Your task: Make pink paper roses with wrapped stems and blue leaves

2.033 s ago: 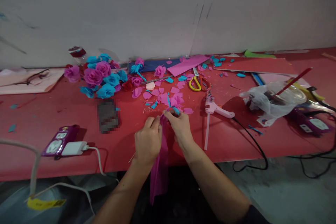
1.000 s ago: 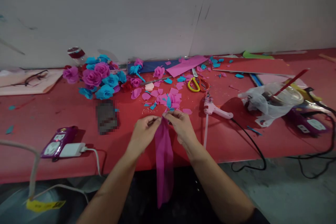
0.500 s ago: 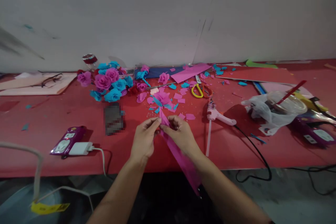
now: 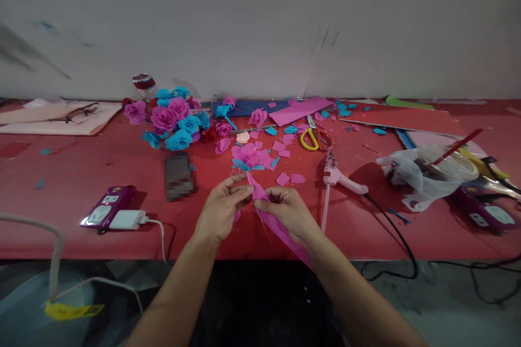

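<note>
My left hand (image 4: 223, 205) is closed, with thumb and fingertips pinching a pink-wrapped stem just below a pink paper flower (image 4: 246, 154) with blue leaves. Close beside it, my right hand (image 4: 287, 210) grips a pink paper strip (image 4: 281, 227), which meets the stem between both hands and trails down toward my right forearm. A thin line, perhaps wire or glue thread, hangs below the fingers. Pink and blue paper scraps (image 4: 284, 178) lie around the flower.
A bunch of paper flowers (image 4: 165, 119) and a blurred-out dark object (image 4: 179, 176) are on the left, near a power strip (image 4: 106, 207). Scissors (image 4: 310, 140), a pink glue gun (image 4: 340, 178) and a plastic bag (image 4: 401, 171) are rightward. Cords hang over the table's front edge.
My hands have shifted slightly, the right one a little lower and farther from the left. The pink strip's tail has moved up and is partly hidden by my right forearm. The camera view has tilted slightly.
</note>
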Motion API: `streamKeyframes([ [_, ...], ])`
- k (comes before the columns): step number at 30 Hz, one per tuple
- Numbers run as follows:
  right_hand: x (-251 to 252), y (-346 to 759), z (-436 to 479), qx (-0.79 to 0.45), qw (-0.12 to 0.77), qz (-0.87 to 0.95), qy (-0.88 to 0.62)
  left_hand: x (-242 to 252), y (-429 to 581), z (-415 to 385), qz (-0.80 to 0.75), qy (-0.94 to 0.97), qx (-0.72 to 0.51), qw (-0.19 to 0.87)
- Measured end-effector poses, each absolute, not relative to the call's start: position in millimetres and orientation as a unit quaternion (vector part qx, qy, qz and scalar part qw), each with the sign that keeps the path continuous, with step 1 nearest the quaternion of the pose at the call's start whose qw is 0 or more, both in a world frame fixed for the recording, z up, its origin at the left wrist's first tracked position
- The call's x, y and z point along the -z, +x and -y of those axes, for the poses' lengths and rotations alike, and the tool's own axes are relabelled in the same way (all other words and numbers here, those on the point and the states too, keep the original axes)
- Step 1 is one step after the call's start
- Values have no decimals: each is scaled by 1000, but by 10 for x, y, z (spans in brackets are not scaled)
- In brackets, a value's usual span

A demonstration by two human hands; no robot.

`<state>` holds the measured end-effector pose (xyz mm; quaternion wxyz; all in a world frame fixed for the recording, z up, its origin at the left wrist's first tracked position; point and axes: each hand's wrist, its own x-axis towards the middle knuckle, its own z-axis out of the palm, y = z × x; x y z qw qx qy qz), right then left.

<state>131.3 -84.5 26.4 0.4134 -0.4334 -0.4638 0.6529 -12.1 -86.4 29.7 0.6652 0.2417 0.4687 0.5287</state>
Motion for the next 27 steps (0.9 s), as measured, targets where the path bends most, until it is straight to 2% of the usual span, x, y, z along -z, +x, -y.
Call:
streamKeyframes([
  [6,-179,1329,881,-641,395,486,-444,-252,-130,885,-464,233,-533,668],
  [15,-183,1309,955,-492,387,589,-511,-259,-31,876,-504,212,-568,616],
  [19,-150,1341,914,-592,401,520,-467,-235,-51,861,-454,194,-560,665],
  [23,-112,1387,880,-718,362,426,-415,-208,-100,840,-410,211,-524,716],
  [27,-139,1376,906,-636,382,506,-439,-212,-71,840,-446,208,-545,679],
])
